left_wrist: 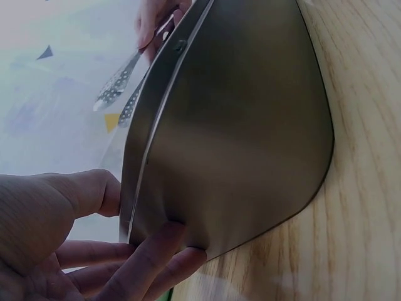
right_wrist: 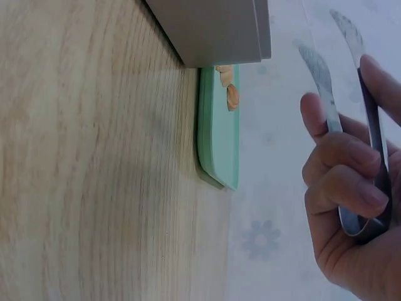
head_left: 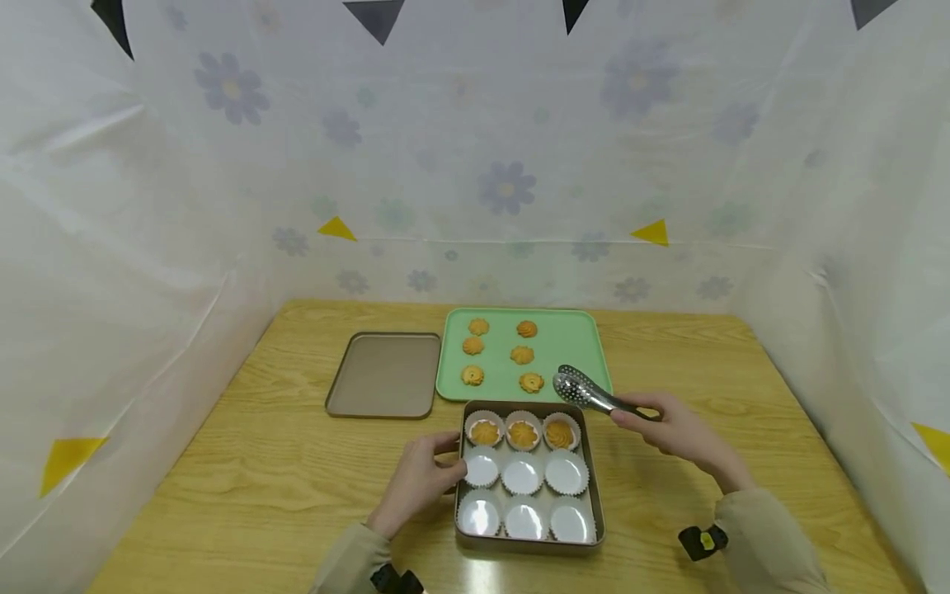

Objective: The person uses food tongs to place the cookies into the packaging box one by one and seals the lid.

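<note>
One row filled, two rows bare

On the wooden table [head_left: 223,511], a green tray [head_left: 567,334] lies at the far side, with a deeper baking pan [head_left: 530,546] in front of it and a shallow brown tray [head_left: 386,375] to its left. The left hand [head_left: 423,476] holds the pan's left edge, thumb at the rim, fingers against the outer wall. The right hand [head_left: 679,429] grasps metal tongs [head_left: 586,392], whose perforated heads stand apart with nothing between them. The step seems to be moving cookies [head_left: 523,355] into the pan, paused between pieces; the next move probably calls for a light pinch on one from the tray. Nine white pleated paper cups [head_left: 523,476] stand in the pan; only the farthest three hold a cookie each. Six more cookies sit in two columns on the green tray, golden brown, ridged and likely crumbly.
</note>
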`<state>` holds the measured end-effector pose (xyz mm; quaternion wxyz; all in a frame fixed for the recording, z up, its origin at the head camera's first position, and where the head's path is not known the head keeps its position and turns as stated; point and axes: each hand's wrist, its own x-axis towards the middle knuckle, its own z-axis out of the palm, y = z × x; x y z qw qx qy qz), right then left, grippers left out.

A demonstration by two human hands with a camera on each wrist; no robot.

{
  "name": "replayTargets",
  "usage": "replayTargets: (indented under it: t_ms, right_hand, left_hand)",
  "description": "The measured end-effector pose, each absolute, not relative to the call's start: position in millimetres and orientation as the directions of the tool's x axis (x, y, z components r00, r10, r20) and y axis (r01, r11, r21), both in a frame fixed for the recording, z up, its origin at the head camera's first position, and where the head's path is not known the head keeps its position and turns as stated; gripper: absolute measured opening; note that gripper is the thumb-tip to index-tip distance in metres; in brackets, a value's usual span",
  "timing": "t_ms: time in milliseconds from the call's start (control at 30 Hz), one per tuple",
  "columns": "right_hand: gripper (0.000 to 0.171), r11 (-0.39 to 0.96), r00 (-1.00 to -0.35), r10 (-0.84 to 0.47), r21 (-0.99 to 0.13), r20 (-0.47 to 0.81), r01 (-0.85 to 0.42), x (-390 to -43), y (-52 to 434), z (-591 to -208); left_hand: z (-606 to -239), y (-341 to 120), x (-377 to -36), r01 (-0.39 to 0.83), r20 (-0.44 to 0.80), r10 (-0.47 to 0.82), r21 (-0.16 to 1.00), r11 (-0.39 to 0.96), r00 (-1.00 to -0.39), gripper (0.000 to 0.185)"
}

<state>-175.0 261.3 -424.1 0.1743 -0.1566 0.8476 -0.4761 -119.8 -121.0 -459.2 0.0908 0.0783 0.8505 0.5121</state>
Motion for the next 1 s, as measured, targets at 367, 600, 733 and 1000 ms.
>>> replayTargets:
  t_ms: [367, 600, 733, 1000]
  right_hand:
    - [0.056, 0.689, -0.968, -0.246, -0.711, -0.042, -0.144, -166.7, 245.3, -421.8]
    - [0.058, 0.785, -0.976, -0.21, -0.605, -0.061, -0.131, -174.6, 234.8, -423.9]
    - [0.056, 0.802, -0.971, -0.222, -0.582, -0.084, -0.133, -182.2, 229.2, -422.4]
    - [0.034, 0.841, -0.96, -0.224, -0.532, -0.17, -0.102, -204.9, 215.5, -415.4]
  left_hand:
    - [-461.0, -121.4, -118.1, 0.033, -0.073, 0.212, 0.889, 0.457, -0.975, 0.055]
    - [-461.0, -121.5, -117.6, 0.03, -0.076, 0.212, 0.89, 0.456, -0.974, 0.056]
    - [-460.8, -121.4, -117.4, 0.023, -0.082, 0.208, 0.889, 0.457, -0.975, 0.056]
    - [-460.3, -120.8, -117.9, 0.026, -0.082, 0.214, 0.888, 0.459, -0.973, 0.055]
